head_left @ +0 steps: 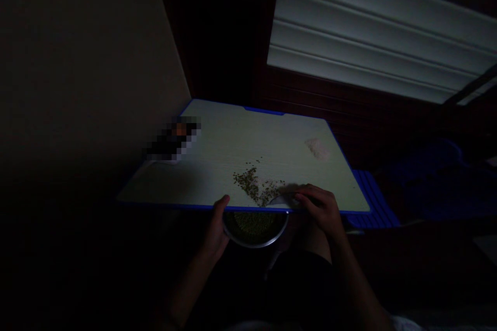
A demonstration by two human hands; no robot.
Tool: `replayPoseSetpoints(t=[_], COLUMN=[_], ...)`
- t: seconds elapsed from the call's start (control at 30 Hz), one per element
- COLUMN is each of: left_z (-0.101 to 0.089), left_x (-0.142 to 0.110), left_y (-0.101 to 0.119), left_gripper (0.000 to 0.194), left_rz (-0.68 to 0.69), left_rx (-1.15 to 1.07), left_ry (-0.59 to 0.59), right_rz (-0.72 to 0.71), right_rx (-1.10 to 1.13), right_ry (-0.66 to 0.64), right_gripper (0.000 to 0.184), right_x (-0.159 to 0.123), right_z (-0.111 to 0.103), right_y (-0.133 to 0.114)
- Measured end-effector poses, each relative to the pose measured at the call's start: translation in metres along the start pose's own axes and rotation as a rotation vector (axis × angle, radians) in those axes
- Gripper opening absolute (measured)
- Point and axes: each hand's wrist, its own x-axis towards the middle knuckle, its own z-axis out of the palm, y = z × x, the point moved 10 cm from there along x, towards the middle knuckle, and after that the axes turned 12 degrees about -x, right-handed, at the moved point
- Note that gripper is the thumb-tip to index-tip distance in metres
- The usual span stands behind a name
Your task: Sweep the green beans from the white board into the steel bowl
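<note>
My right hand [320, 207] grips a spoon [285, 198] just above the near edge of a small pale table [217, 129] with a blue rim. The spoon's tip touches scattered small green beans [248, 182], mixed with some white grains. Below that edge hangs a metal bowl [267, 242] holding many green beans, which look like mung beans. My left hand [217, 232] holds the bowl's left side, thumb up over the table edge; its other fingers are mostly hidden. A pile of whitish grains [318, 148] lies at the right of the tabletop.
A blurred-out dark object with a white edge [171, 142] rests on the table's left side. A wall [89, 36] rises at left. Dark wood with pale slats [368, 31] stands behind. Blue plastic slatted furniture [375, 199] is at right. The room is very dark.
</note>
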Motion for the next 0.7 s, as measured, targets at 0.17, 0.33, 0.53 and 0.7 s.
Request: replayPoseSetpoints(t=[0.17, 0.33, 0.53, 0.7], left_z=[0.0031, 0.0036, 0.0044, 0.0045], left_x=[-0.0027, -0.0041, -0.0033, -0.0060], left_y=[0.0017, 0.0004, -0.0007, 0.0005], left_gripper=[0.030, 0.031, 0.029, 0.030], left_rz=[0.005, -0.014, -0.015, -0.016], left_rx=[-0.008, -0.005, -0.010, -0.005], left_ry=[0.004, -0.004, -0.011, -0.008], right_rz=[-0.021, -0.030, -0.047, -0.045], right_rx=[0.006, 0.008, 0.016, 0.023], right_ry=[-0.021, -0.015, -0.017, -0.001], right_gripper=[0.014, 0.014, 0.013, 0.012], right_x=[0.0012, 0.0011, 0.0012, 0.0010], right_z=[0.0025, 0.0024, 0.0024, 0.0002], right_y=[-0.0044, -0.0053, -0.0083, -0.0074])
